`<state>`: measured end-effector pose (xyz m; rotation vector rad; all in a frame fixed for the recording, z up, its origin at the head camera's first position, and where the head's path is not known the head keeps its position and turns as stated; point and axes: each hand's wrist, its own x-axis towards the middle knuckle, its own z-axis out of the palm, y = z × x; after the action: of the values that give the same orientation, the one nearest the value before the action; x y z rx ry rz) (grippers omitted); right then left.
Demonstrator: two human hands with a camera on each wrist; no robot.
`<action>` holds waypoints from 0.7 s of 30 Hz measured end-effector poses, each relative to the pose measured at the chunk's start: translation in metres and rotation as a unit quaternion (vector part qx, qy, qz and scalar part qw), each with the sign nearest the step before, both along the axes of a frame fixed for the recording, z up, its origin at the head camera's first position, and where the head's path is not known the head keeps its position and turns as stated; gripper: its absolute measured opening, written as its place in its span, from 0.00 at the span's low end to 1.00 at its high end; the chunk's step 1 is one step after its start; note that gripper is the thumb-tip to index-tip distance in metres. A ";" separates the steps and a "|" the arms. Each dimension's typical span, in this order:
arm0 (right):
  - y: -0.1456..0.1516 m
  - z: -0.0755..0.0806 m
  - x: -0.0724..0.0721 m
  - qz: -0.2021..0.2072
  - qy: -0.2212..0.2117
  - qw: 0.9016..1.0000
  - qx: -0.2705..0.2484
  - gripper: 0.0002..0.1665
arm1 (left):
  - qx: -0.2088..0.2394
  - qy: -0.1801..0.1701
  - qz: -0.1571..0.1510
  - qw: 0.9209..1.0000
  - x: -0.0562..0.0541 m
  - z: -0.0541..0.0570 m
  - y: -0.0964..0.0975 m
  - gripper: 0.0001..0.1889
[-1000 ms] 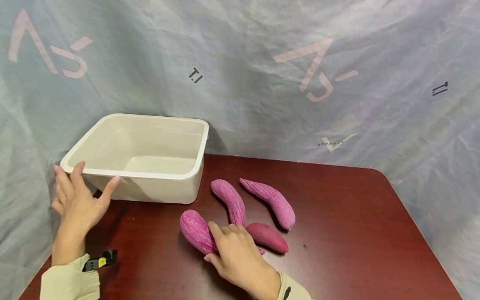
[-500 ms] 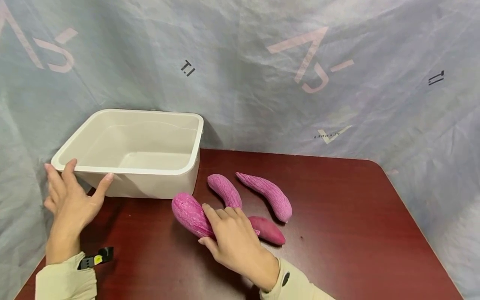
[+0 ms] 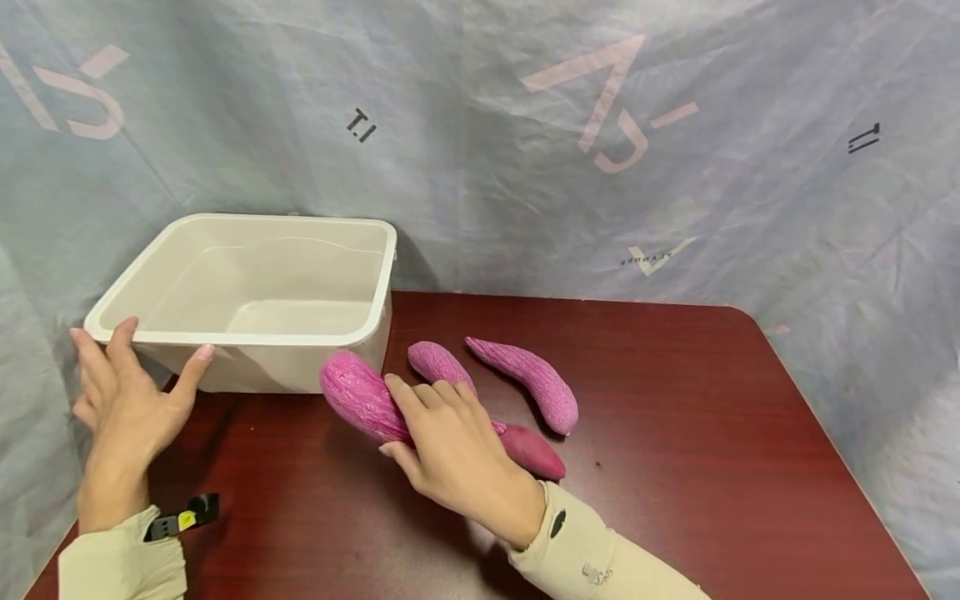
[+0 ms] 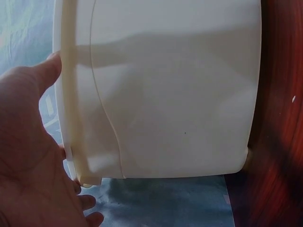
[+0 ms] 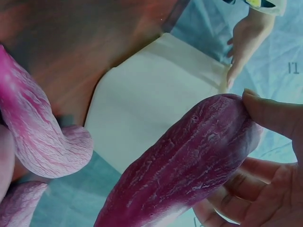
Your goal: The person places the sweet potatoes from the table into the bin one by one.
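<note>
My right hand (image 3: 457, 450) grips a plump pink-purple eggplant (image 3: 360, 400) from above, thumb on the near side. Its rounded end points toward the bin and overlaps the bin's front corner in the head view. Up close in the right wrist view, the eggplant's wrinkled skin (image 5: 180, 161) fills the space beside the thumb. My left hand (image 3: 135, 408) has its fingers spread at the front left of a cream plastic bin (image 3: 262, 339), the index fingertip over the rim. The thumb touches the rim (image 4: 66, 75) in the left wrist view.
Behind my right hand lie a curved pink eggplant (image 3: 438, 362), partly hidden, and a longer tapered one (image 3: 536, 379). A smooth reddish sweet potato (image 3: 532, 452) sits just right of the hand. A grey printed cloth (image 3: 487, 167) hangs behind the dark red table (image 3: 675, 417).
My right hand has lifted the eggplant and carried it left and forward toward the bin. The left hand keeps its place at the rim. The head view has shifted slightly.
</note>
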<state>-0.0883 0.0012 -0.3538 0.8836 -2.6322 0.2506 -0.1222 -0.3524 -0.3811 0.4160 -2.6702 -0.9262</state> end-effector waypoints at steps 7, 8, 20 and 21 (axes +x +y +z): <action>-0.007 0.006 -0.008 0.003 0.003 1.000 0.007 0.40 | -0.001 -0.002 0.003 1.000 0.000 -0.001 -0.001 0.49; -0.008 0.006 -0.009 0.003 0.005 1.000 0.008 0.40 | 0.000 -0.002 0.003 1.000 0.000 -0.001 -0.001 0.49; -0.016 0.013 -0.019 0.009 0.029 0.999 0.013 0.41 | 0.005 -0.007 0.004 1.000 -0.001 -0.001 0.000 0.48; -0.017 0.013 -0.020 0.009 0.031 0.999 0.013 0.41 | 0.004 -0.007 0.005 1.000 -0.001 -0.001 0.000 0.48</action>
<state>-0.1087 -0.0157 -0.3406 0.9081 -2.5777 0.1903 -0.1234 -0.3527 -0.3819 0.4381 -2.6760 -0.9358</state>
